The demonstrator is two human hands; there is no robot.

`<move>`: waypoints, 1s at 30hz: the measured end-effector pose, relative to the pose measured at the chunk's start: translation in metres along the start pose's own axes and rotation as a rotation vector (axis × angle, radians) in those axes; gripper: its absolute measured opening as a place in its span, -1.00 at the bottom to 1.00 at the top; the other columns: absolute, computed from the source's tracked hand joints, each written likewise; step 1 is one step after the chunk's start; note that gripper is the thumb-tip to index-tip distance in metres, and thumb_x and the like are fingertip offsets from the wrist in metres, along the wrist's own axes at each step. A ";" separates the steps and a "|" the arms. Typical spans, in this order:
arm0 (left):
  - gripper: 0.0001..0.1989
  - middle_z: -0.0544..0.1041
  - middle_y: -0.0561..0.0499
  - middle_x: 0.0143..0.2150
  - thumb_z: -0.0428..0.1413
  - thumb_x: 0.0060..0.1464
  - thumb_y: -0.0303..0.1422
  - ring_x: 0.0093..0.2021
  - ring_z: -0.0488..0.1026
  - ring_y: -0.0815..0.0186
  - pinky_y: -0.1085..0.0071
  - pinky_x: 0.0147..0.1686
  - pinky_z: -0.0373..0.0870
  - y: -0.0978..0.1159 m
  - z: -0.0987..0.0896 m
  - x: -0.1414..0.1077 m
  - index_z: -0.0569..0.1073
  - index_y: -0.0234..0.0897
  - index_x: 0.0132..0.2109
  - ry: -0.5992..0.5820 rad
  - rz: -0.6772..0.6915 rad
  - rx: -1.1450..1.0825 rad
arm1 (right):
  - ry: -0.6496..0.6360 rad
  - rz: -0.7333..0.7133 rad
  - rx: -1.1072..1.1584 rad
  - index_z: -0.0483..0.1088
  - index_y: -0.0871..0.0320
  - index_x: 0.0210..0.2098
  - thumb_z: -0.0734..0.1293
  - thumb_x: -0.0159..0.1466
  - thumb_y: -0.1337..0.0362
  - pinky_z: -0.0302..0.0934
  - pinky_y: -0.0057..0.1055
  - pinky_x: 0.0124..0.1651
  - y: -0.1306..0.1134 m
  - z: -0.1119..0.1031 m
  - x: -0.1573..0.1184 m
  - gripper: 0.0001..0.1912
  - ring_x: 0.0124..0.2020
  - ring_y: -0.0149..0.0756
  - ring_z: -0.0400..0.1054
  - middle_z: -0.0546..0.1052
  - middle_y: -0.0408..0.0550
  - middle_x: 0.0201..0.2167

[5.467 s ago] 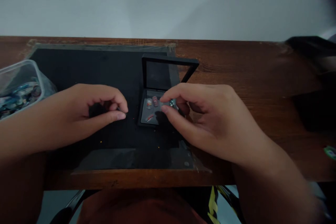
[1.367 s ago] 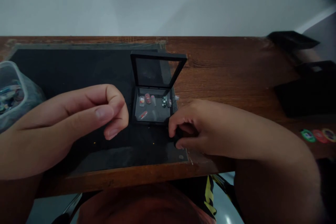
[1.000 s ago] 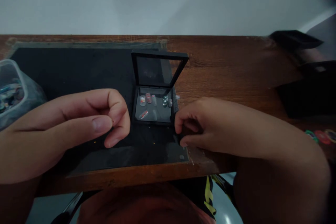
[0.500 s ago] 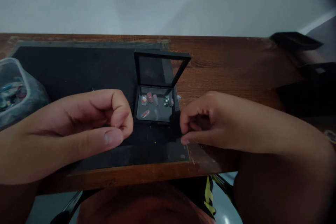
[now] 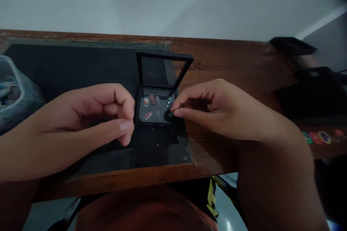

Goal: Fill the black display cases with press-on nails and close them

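Note:
A black case [image 5: 143,120] stands with its clear-windowed lid [image 5: 159,70] raised. Inside lie several fake nails, among them a clear one with an orange and white design [image 5: 146,101], a reddish one [image 5: 152,99], a pale one [image 5: 158,101], a dark one with white stars [image 5: 169,102] and a tilted clear-and-red one [image 5: 148,116]. My right hand [image 5: 214,110] pinches at the case's right side, beside the star nail; its fingertips hide whatever is there. Left of the case, my left hand [image 5: 94,115] hovers with thumb and fingers closed together; nothing shows between them.
A translucent plastic tub [image 5: 25,94] holding mixed small items stands at the left on the dark mat [image 5: 89,65]. The mat covers part of the wooden table [image 5: 214,57]. Black objects [image 5: 317,90] sit at the far right, with small colourful round things [image 5: 316,137] below them.
My right hand has moved up and left, its fingertips now over the case's right side and covering the small glittery nail there. My left hand stays closed, its fingers slightly shifted.

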State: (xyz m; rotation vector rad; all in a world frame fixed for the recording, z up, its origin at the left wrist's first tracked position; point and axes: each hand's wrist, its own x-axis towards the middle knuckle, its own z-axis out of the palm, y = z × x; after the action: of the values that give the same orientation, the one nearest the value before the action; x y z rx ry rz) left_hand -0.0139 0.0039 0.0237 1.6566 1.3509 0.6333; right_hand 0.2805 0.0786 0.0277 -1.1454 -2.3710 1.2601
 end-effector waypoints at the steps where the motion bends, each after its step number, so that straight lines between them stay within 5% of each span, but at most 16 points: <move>1: -0.82 0.63 0.21 -0.43 0.22 0.38 -0.16 -0.46 0.54 0.42 0.52 -0.45 0.39 -0.001 0.001 0.002 0.50 -0.10 -0.19 -0.005 0.017 0.024 | 0.001 -0.004 -0.013 0.69 0.12 -0.19 0.43 0.47 0.21 0.30 -0.34 -0.26 0.001 0.002 0.002 -0.81 -0.31 -0.28 0.54 0.73 -0.08 -0.29; 11: -0.76 0.81 0.09 -0.21 0.34 0.33 -0.03 -0.28 0.75 0.25 0.47 -0.31 0.67 -0.019 -0.003 0.008 0.62 -0.04 -0.04 0.086 -0.096 0.037 | 0.026 -0.010 -0.064 0.70 0.14 -0.20 0.44 0.43 0.27 0.22 -0.40 -0.37 0.002 0.011 0.007 -0.84 -0.43 -0.38 0.47 0.67 -0.18 -0.42; 18: -0.69 0.83 0.14 -0.20 0.36 0.27 0.06 -0.28 0.79 0.22 0.54 -0.37 0.66 -0.020 0.000 0.007 0.70 0.00 -0.04 0.130 -0.121 0.119 | 0.002 0.018 -0.196 0.76 0.08 -0.22 0.47 0.35 0.34 0.13 -0.37 -0.37 0.004 0.008 0.006 -0.85 -0.44 -0.39 0.44 0.69 -0.19 -0.41; 23: -0.54 0.79 0.23 -0.22 0.28 0.33 0.05 -0.31 0.74 0.28 0.58 -0.38 0.55 -0.019 -0.001 0.007 0.60 0.01 0.25 0.143 -0.147 0.222 | 0.029 0.064 -0.261 0.74 0.09 -0.32 0.51 0.35 0.26 0.03 -0.35 -0.42 -0.001 0.010 0.007 -0.87 -0.52 -0.41 0.34 0.62 -0.19 -0.51; 30: -0.50 0.77 0.19 -0.31 0.29 0.28 0.04 -0.43 0.69 0.30 0.55 -0.42 0.54 -0.018 -0.002 0.007 0.61 0.00 0.26 0.110 -0.096 0.173 | -0.054 0.005 -0.135 0.69 0.10 -0.31 0.46 0.42 0.27 0.09 -0.36 -0.39 -0.004 0.012 0.003 -0.83 -0.49 -0.41 0.38 0.63 -0.22 -0.48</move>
State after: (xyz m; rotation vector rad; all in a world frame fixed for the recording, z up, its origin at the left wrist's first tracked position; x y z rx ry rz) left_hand -0.0229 0.0113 0.0088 1.7013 1.5928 0.5715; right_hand 0.2707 0.0724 0.0230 -1.1691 -2.5282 1.1626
